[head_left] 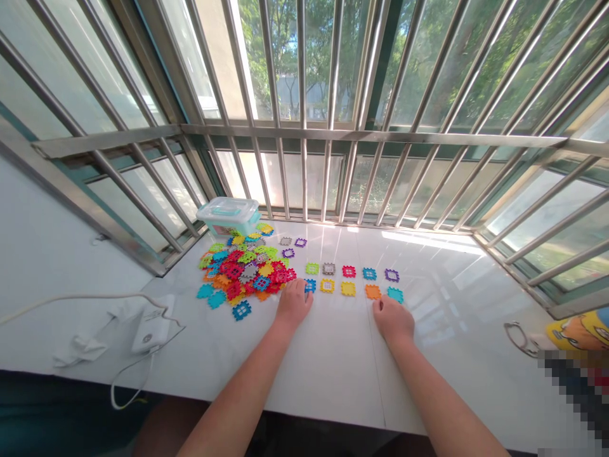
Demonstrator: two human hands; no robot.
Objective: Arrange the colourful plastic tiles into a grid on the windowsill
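Most of my feed is a window of stainless steel security bars [304, 82] with trees outside; under it runs a sunlit white tiled sill [442, 304], which carries everything else I can see. A translucent plastic storage box [228, 216] with teal latches stands in the far corner, just behind a heap of multicoloured plastic waffle blocks [240, 270]; to the heap's right lie two rows of five single blocks, including a red block [349, 271] in the far row, and three loose blocks sit beyond them.

My left hand [294, 303] has its fingers bunched forward, their tips on or just over a blue block [309, 285] at the near row's end; I cannot tell whether they pinch it. My right hand [392, 319] rests curled beside an orange block [373, 291] and a teal block [394, 294]; I cannot tell whether it holds anything.

A slide of my left hand could knock the heap's edge into the rows and scramble them; glare could also hide pale blocks. On the left, a white power adapter [152, 324] and its cable [128, 387] could snag a forearm swung wide; a metal clip [521, 339] lies far right.
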